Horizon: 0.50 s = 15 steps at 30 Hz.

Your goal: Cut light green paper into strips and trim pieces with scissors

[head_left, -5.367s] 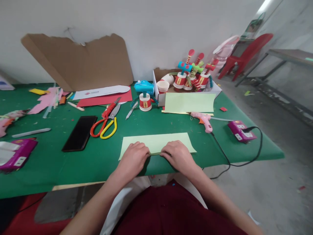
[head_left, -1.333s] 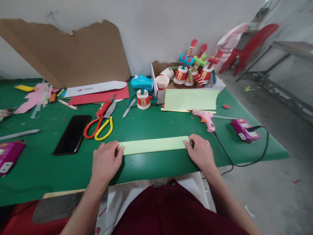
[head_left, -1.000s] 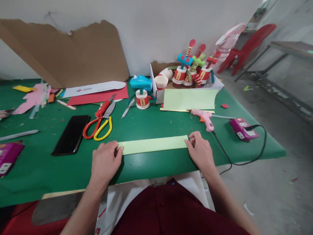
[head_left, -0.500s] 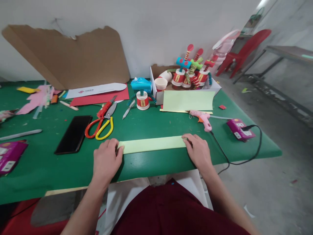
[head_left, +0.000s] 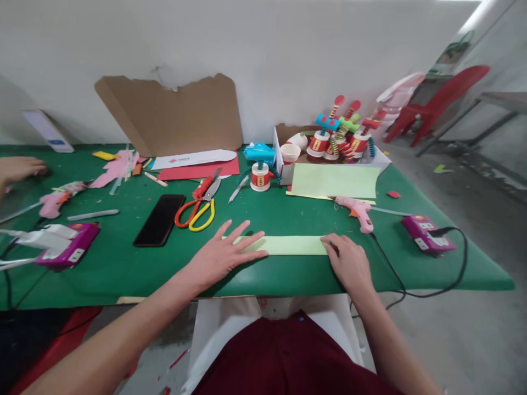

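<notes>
The paper strip (head_left: 288,245) lies flat near the table's (head_left: 123,269) front edge. The left hand (head_left: 220,255) presses it with fingers spread apart. The right hand (head_left: 349,263) covers its right end, grip unclear. It looks thin, light and easily creased, so it is best pinched at the ends.

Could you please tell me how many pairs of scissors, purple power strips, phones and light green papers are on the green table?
Pairs of scissors: 2
Purple power strips: 2
Phone: 1
Light green papers: 2
Total: 7
</notes>
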Available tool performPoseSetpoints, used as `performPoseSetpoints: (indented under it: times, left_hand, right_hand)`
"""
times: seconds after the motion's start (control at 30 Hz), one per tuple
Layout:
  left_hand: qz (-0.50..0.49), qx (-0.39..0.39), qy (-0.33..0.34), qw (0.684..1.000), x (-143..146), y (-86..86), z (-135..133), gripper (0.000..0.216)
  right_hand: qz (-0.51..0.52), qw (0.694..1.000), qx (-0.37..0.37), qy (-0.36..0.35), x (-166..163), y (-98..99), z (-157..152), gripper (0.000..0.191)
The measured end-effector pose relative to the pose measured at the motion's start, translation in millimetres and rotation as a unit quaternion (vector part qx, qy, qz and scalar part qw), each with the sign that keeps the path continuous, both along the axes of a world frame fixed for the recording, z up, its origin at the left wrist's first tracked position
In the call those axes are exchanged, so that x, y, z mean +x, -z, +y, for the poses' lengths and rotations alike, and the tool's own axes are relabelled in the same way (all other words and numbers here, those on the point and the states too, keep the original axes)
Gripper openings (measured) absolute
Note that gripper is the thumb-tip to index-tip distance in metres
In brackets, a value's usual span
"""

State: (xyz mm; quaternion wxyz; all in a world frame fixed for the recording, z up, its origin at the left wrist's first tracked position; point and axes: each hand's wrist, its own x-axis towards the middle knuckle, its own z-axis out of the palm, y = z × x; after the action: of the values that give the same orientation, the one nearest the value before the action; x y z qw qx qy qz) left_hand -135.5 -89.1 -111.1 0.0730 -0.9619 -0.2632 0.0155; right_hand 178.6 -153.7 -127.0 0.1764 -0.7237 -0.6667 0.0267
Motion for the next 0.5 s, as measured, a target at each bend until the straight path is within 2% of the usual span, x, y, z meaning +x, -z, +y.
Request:
performPoseSetpoints:
  times: [0.17,0.33,0.4,0.47,0.5]
  left_hand:
    - [0.001,-0.005,-0.007,1.0,-1,3.9,-1,0.065]
    - [0.021,-0.001,-0.015,1.0,-2,4.7,-1,0.066]
    - [0.029,0.004,-0.014,0.999,-2,5.4,0,0.069]
    - [0.03,0.007,-0.009,0.999,-3,6.8,0,0.067]
    - [0.028,0.007,-0.006,1.0,-3,7.8,0,0.064]
  right_hand:
    - [0.0,1.0,-0.012,0.003,1,-2.6,0,0.023]
    - [-0.089,0.996,0.001,0.018,-10,-19.2,-5,0.026]
    - [-0.089,0.995,0.036,-0.028,-28,-24.2,-9,0.032]
    - [-0.053,0.988,0.042,-0.139,-55,-23.9,-14,0.038]
    - [-0.034,0.976,0.02,-0.216,-69,-21.7,-17,0.044]
